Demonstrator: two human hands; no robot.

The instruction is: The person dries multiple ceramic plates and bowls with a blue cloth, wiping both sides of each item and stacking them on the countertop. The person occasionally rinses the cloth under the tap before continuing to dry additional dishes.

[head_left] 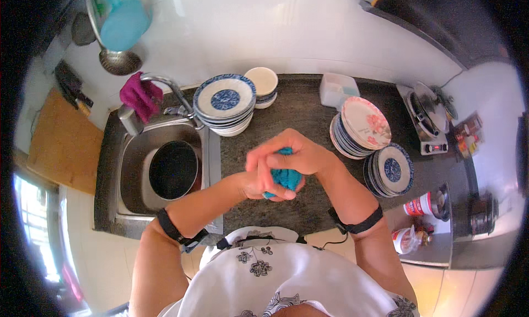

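Observation:
A bunched teal cloth [286, 178] is squeezed between both hands, above the dark speckled countertop [244, 209]. Its lower part lies in my left hand [266, 184], whose fingers curl around it. From above, my right hand [295, 153] presses on the same cloth, its fingers crossing over the other hand. Some of the fingers are hidden. Stacked blue-and-white plates [225, 100] stand beyond the hands to the left, and a pink-flowered plate [365, 122] tops another stack to the right.
A steel sink [136, 168] holding a black round pan [173, 170] is on the left under a faucet [167, 83] draped with a magenta cloth [140, 97]. Cream bowls [261, 81], a translucent container [339, 89], more plates [391, 170] and a cooktop [434, 148] line the counter.

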